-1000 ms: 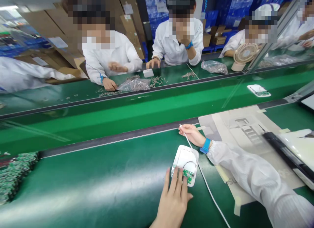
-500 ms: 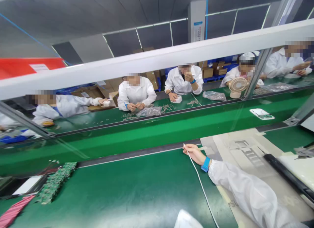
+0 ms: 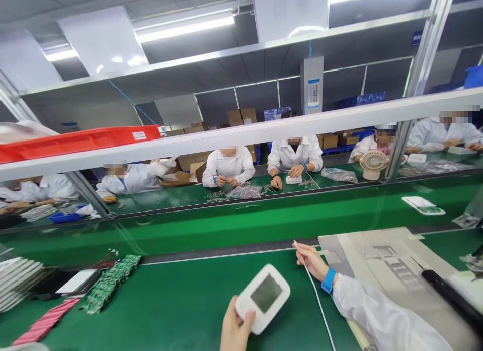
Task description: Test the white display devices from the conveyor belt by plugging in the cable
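A white device with a grey screen [image 3: 263,298] is held in my left hand [image 3: 236,326], tilted above the green work surface [image 3: 181,300], thumb on its front. My right hand [image 3: 311,260], with a blue band at the wrist, pinches the end of a white cable [image 3: 320,303] near the far edge of the surface. The cable runs from my fingers down toward the bottom of the view. Device and cable end are apart.
Green circuit boards [image 3: 112,283], pink strips [image 3: 47,322] and stacked white panels [image 3: 18,281] lie left. Right are a taped sheet [image 3: 396,270] and a black screwdriver [image 3: 449,293]. Beyond the green conveyor [image 3: 226,227], several people in white coats sit.
My left hand has come into view with the white device, of which only a corner showed before. My right hand still holds the cable. The view has tipped upward.
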{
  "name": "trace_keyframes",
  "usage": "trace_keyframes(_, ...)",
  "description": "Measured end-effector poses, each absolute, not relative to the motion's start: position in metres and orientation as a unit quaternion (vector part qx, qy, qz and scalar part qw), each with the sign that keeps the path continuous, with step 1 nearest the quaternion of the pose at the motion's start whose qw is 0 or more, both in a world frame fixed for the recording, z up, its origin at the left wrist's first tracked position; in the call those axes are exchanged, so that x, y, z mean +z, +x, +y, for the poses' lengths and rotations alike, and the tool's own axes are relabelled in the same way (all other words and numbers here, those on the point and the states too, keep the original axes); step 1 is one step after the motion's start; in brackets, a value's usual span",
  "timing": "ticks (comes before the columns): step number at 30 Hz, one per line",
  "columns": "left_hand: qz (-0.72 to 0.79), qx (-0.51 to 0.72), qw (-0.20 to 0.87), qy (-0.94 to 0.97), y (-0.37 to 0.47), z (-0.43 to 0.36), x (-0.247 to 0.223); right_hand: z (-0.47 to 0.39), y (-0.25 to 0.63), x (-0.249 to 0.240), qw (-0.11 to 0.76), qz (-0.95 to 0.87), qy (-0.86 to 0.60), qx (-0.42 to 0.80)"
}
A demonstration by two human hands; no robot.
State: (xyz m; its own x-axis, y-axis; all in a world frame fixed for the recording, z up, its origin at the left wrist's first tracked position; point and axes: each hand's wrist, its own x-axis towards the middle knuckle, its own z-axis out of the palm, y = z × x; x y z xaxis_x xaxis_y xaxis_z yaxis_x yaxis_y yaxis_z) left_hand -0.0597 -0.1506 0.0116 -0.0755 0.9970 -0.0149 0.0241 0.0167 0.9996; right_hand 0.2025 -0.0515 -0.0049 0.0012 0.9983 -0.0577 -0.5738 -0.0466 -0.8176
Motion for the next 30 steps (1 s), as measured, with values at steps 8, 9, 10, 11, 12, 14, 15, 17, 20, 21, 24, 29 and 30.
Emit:
trace_keyframes(8,0.329,0.524,0.753,0.225,0.053,-0.025,0.029,-0.048,0.195,-0.007,0.650,-0.351,-0.422,0.525)
trace_keyframes(9,0.303,0.527,0.762,0.222,0.059,-0.016,0.023,-0.047,0.195,-0.007,0.645,-0.367,-0.434,0.510)
trace_keyframes(10,0.278,0.529,0.769,0.225,0.062,-0.010,0.016,-0.045,0.196,-0.006,0.640,-0.389,-0.443,0.493)
trace_keyframes(11,0.259,0.530,0.774,0.229,0.064,-0.005,0.010,-0.044,0.197,-0.006,0.628,-0.414,-0.453,0.479)
trace_keyframes(12,0.246,0.529,0.778,0.234,0.063,-0.003,0.004,-0.042,0.198,-0.006,0.612,-0.434,-0.463,0.473)
trace_keyframes(14,0.231,0.520,0.786,0.243,0.058,-0.003,-0.004,-0.039,0.199,-0.007,0.584,-0.462,-0.475,0.469)
trace_keyframes(15,0.226,0.515,0.791,0.243,0.055,-0.004,-0.006,-0.038,0.200,-0.008,0.575,-0.468,-0.478,0.471)
trace_keyframes(17,0.216,0.508,0.799,0.237,0.049,-0.006,-0.006,-0.037,0.202,-0.010,0.562,-0.467,-0.482,0.484)
trace_keyframes(20,0.210,0.504,0.805,0.232,0.043,-0.007,-0.004,-0.036,0.206,-0.013,0.549,-0.457,-0.484,0.505)
trace_keyframes(21,0.210,0.504,0.805,0.232,0.043,-0.007,-0.003,-0.037,0.208,-0.013,0.546,-0.455,-0.485,0.510)
trace_keyframes(24,0.220,0.505,0.801,0.233,0.045,-0.006,-0.005,-0.037,0.211,-0.014,0.534,-0.455,-0.490,0.518)
trace_keyframes(29,0.235,0.498,0.802,0.234,0.047,-0.004,-0.007,-0.039,0.212,-0.014,0.514,-0.459,-0.506,0.518)
trace_keyframes(30,0.235,0.497,0.802,0.234,0.047,-0.004,-0.006,-0.039,0.212,-0.014,0.508,-0.464,-0.509,0.518)
